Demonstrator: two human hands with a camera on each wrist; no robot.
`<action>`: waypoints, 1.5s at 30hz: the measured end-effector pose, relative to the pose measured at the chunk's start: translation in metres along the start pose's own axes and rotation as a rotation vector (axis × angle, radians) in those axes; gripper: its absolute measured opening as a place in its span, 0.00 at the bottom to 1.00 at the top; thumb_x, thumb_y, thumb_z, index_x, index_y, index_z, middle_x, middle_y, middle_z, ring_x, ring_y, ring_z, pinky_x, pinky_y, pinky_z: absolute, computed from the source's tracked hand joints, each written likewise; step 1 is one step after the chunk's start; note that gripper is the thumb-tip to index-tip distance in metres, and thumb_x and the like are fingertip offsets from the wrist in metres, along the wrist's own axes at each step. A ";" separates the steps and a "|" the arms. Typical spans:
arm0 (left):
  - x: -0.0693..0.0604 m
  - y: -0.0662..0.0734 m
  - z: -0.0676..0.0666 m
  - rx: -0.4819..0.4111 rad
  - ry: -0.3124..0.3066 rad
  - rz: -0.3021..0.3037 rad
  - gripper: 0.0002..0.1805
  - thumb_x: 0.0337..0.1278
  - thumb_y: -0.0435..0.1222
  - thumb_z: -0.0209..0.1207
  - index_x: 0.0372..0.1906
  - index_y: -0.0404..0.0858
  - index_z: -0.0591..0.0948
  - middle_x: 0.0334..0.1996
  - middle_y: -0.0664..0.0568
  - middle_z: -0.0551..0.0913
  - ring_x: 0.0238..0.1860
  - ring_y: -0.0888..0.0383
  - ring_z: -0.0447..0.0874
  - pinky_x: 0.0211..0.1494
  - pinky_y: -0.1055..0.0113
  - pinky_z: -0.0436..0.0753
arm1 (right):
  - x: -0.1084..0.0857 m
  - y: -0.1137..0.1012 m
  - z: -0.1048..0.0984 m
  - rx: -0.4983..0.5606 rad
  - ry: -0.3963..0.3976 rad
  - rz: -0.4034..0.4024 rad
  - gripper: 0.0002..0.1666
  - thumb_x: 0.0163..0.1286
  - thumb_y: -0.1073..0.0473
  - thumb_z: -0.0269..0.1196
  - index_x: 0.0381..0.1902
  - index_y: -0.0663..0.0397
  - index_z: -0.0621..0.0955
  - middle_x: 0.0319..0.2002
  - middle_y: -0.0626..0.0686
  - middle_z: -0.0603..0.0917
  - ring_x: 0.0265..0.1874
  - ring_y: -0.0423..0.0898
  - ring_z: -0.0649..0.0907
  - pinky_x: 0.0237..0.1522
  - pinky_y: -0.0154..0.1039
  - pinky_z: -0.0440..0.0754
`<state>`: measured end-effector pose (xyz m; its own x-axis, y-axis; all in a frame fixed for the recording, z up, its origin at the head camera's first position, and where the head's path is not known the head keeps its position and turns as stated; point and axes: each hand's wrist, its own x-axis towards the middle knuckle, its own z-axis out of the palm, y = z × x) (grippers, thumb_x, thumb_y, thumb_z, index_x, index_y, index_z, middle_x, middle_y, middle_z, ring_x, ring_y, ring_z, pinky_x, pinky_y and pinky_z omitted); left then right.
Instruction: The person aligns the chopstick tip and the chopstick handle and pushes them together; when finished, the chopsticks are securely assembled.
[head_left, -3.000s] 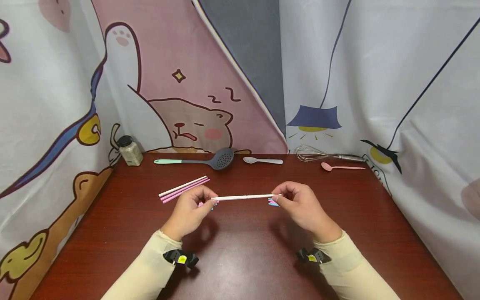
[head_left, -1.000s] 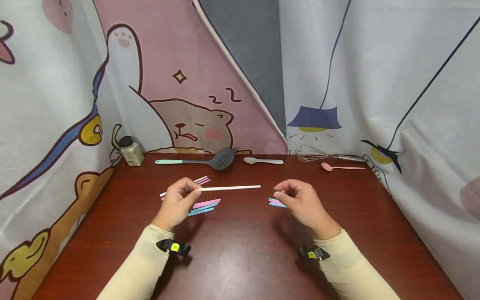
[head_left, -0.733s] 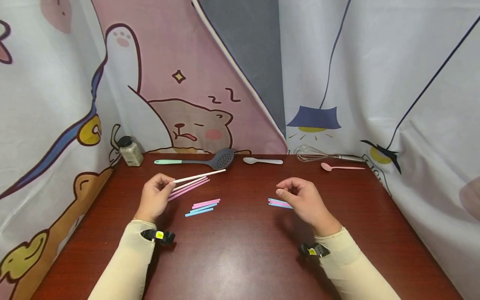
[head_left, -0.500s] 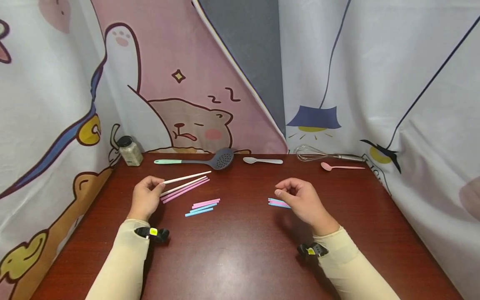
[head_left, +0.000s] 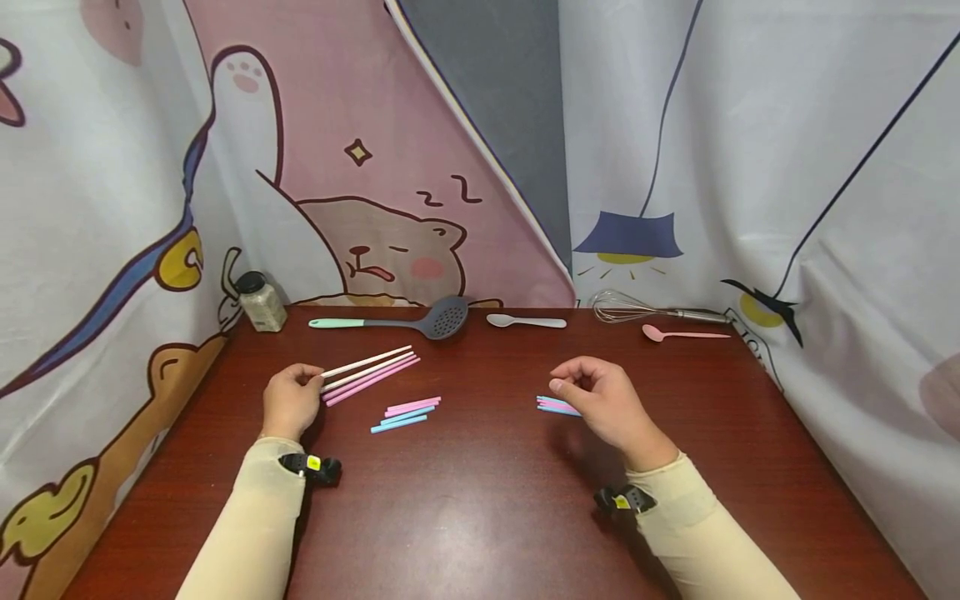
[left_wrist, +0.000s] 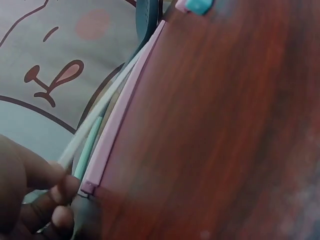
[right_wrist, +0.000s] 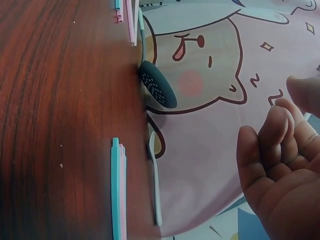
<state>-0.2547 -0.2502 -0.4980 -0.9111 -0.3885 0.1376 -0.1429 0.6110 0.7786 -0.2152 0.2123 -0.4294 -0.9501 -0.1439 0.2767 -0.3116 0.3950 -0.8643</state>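
On the left of the table, my left hand [head_left: 291, 402] pinches the near end of a long white stick [head_left: 367, 361] between thumb and fingertips. It slants alongside another white stick [head_left: 371, 372] and pink sticks [head_left: 375, 381]. The left wrist view shows the held white stick [left_wrist: 95, 112] above a pink stick [left_wrist: 122, 107]. My right hand [head_left: 607, 408] hovers with loosely curled fingers and holds nothing. Just beyond it lie short blue and pink sticks [head_left: 553, 406], partly hidden by the hand. Several more short pink and blue sticks [head_left: 405, 414] lie left of centre.
Along the back edge of the brown table [head_left: 465, 517] lie a slotted skimmer [head_left: 446, 318], a grey-white spoon [head_left: 527, 322], a whisk [head_left: 637, 310] and a pink spoon [head_left: 686, 334]. A black-lidded jar [head_left: 260, 302] stands at the back left. Printed curtains [head_left: 480, 125] surround the table.
The white stick was first held between both hands; the right hand let go. My left hand carried it left and lowered it beside the long sticks. The right hand has hardly moved.
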 end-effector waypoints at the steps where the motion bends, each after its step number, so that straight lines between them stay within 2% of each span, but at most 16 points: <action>1: 0.000 0.000 0.000 0.020 -0.004 -0.001 0.11 0.72 0.33 0.59 0.49 0.32 0.88 0.40 0.36 0.87 0.44 0.42 0.84 0.45 0.55 0.77 | 0.000 0.000 0.000 0.000 0.001 0.000 0.04 0.67 0.66 0.72 0.39 0.58 0.88 0.27 0.48 0.84 0.24 0.38 0.78 0.26 0.32 0.75; 5: -0.001 0.000 -0.003 0.064 -0.023 -0.018 0.14 0.72 0.33 0.57 0.51 0.31 0.87 0.49 0.32 0.87 0.53 0.35 0.83 0.54 0.44 0.77 | 0.000 0.000 0.000 0.004 -0.001 -0.006 0.04 0.67 0.66 0.72 0.40 0.59 0.88 0.27 0.48 0.83 0.24 0.38 0.78 0.26 0.32 0.75; 10: 0.000 -0.002 -0.003 0.077 -0.026 -0.030 0.15 0.73 0.33 0.55 0.53 0.31 0.87 0.51 0.32 0.87 0.55 0.35 0.83 0.56 0.42 0.77 | 0.000 -0.001 -0.001 0.001 -0.001 -0.003 0.03 0.68 0.65 0.72 0.39 0.58 0.88 0.27 0.49 0.84 0.24 0.38 0.78 0.26 0.33 0.76; 12: 0.001 -0.002 -0.003 0.078 -0.025 -0.022 0.15 0.73 0.33 0.55 0.53 0.31 0.86 0.50 0.32 0.87 0.54 0.35 0.83 0.54 0.44 0.78 | 0.001 0.000 -0.003 -0.009 0.002 0.005 0.04 0.68 0.65 0.71 0.40 0.59 0.88 0.28 0.48 0.84 0.25 0.38 0.78 0.27 0.33 0.76; 15: 0.000 -0.001 -0.003 0.073 -0.014 -0.011 0.14 0.73 0.34 0.55 0.52 0.31 0.86 0.45 0.34 0.87 0.48 0.38 0.83 0.47 0.50 0.78 | 0.002 0.002 -0.007 -0.031 0.007 0.033 0.05 0.69 0.63 0.71 0.41 0.60 0.88 0.29 0.49 0.84 0.27 0.39 0.78 0.29 0.33 0.77; 19: -0.004 0.009 -0.001 0.045 -0.004 0.068 0.10 0.73 0.34 0.59 0.48 0.33 0.86 0.36 0.41 0.84 0.38 0.47 0.80 0.39 0.60 0.73 | 0.003 0.008 -0.012 -0.071 0.010 0.079 0.06 0.70 0.62 0.71 0.42 0.60 0.88 0.30 0.50 0.86 0.29 0.40 0.80 0.32 0.34 0.78; 21: -0.008 0.016 0.002 0.028 -0.037 0.138 0.08 0.72 0.33 0.60 0.47 0.34 0.87 0.34 0.44 0.83 0.35 0.51 0.78 0.38 0.62 0.72 | 0.004 0.011 -0.014 -0.095 0.007 0.109 0.07 0.70 0.61 0.71 0.42 0.59 0.88 0.30 0.50 0.87 0.30 0.40 0.80 0.33 0.34 0.78; 23: -0.012 0.024 0.006 0.009 -0.106 0.207 0.07 0.71 0.32 0.62 0.46 0.34 0.87 0.32 0.46 0.81 0.32 0.53 0.75 0.36 0.62 0.72 | 0.005 0.016 -0.015 -0.114 -0.003 0.145 0.07 0.70 0.61 0.71 0.42 0.60 0.88 0.30 0.52 0.87 0.31 0.40 0.79 0.33 0.34 0.77; 26: -0.019 0.034 0.013 -0.009 -0.220 0.278 0.07 0.69 0.32 0.63 0.46 0.35 0.87 0.31 0.47 0.80 0.30 0.55 0.72 0.34 0.62 0.71 | 0.007 0.024 -0.015 -0.124 -0.025 0.184 0.08 0.70 0.61 0.70 0.42 0.61 0.88 0.29 0.54 0.85 0.30 0.40 0.78 0.32 0.35 0.76; 32: -0.033 0.046 0.024 0.015 -0.382 0.338 0.06 0.67 0.31 0.66 0.46 0.36 0.87 0.31 0.51 0.81 0.32 0.56 0.74 0.37 0.62 0.74 | 0.010 0.036 -0.017 -0.180 -0.107 0.238 0.08 0.70 0.59 0.70 0.41 0.60 0.88 0.25 0.51 0.82 0.27 0.41 0.75 0.29 0.36 0.74; 35: -0.038 0.050 0.028 0.028 -0.449 0.334 0.06 0.67 0.31 0.66 0.46 0.36 0.87 0.31 0.51 0.80 0.31 0.56 0.74 0.36 0.61 0.74 | 0.011 0.041 -0.018 -0.215 -0.140 0.269 0.08 0.70 0.58 0.71 0.40 0.58 0.89 0.24 0.48 0.81 0.26 0.43 0.75 0.29 0.36 0.73; 38: -0.042 0.053 0.031 0.048 -0.490 0.324 0.06 0.67 0.31 0.66 0.46 0.37 0.87 0.31 0.51 0.79 0.32 0.56 0.74 0.35 0.62 0.74 | 0.012 0.045 -0.019 -0.244 -0.159 0.284 0.08 0.70 0.58 0.71 0.38 0.58 0.89 0.23 0.47 0.81 0.27 0.43 0.75 0.29 0.37 0.73; 45: -0.045 0.053 0.035 0.074 -0.488 0.351 0.04 0.65 0.30 0.67 0.42 0.37 0.88 0.28 0.52 0.78 0.31 0.57 0.74 0.35 0.62 0.74 | 0.011 0.050 -0.022 -0.314 -0.224 0.288 0.04 0.68 0.61 0.71 0.34 0.57 0.88 0.25 0.48 0.83 0.29 0.45 0.76 0.32 0.40 0.74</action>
<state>-0.2352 -0.1764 -0.4844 -0.9783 0.1956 0.0677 0.1875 0.6986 0.6905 -0.2417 0.2506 -0.4601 -0.9826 -0.1667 -0.0823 -0.0586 0.6977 -0.7140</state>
